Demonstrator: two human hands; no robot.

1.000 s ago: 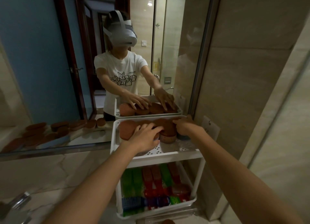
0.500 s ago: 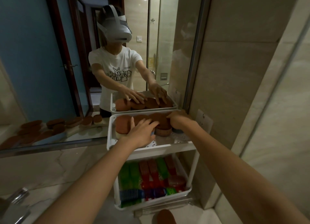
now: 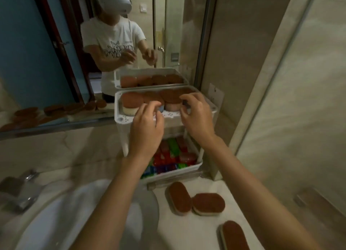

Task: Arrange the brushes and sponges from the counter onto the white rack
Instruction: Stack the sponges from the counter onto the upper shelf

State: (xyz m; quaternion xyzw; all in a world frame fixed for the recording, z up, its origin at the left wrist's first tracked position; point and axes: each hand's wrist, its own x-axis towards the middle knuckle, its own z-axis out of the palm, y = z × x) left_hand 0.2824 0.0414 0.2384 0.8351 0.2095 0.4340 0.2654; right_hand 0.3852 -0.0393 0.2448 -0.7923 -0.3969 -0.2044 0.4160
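The white rack (image 3: 119, 118) stands against the mirror at the back of the counter. Its top tier holds several brown-topped sponges (image 3: 132, 100) side by side. The lower tier is filled with red, green and blue brushes (image 3: 173, 152). My left hand (image 3: 146, 128) hovers in front of the top tier, fingers loosely curled, holding nothing. My right hand (image 3: 196, 117) hovers beside it at the tier's right end, also empty with relaxed curled fingers. Three brown-topped sponges lie on the counter: one (image 3: 180, 198) just below the rack, one (image 3: 208, 204) beside it, one (image 3: 235, 235) nearer me.
A white basin (image 3: 56, 218) fills the lower left, with a chrome tap (image 3: 20, 191) at its left. The mirror (image 3: 37, 62) behind the rack reflects a person, the rack and more sponges. A tiled wall (image 3: 280, 81) closes off the right side.
Both hands have lifted off the sponges in the top tier and drawn back toward me, empty. The view has tilted down, bringing the counter sponges and basin into sight.
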